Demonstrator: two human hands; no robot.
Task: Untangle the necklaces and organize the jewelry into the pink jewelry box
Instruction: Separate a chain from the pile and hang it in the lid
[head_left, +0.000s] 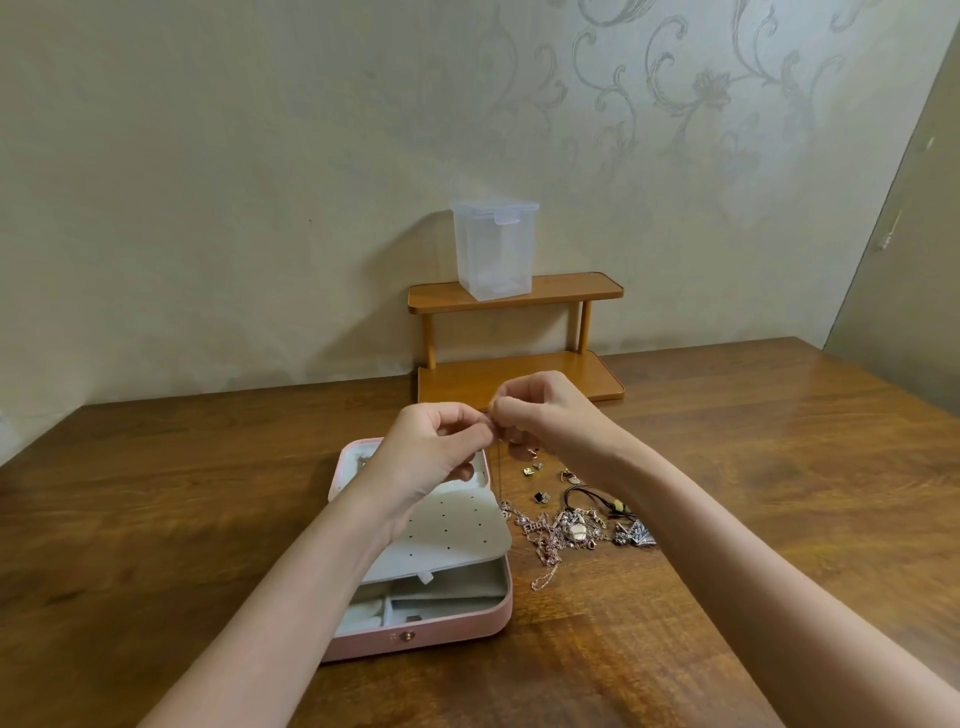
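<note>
Pink jewelry box (447, 631) nearest, both hands' grip pinching chain (499, 467) above it

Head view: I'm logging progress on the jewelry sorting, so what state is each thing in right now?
Pink jewelry box: open, tray showing.
Thin chain: pinched by both hands, hanging down.
Jewelry pile: tangled, on the table.
Clear plastic container: lid closed, on the wooden shelf.
Left hand: pinching chain.
Right hand: pinching chain.
</note>
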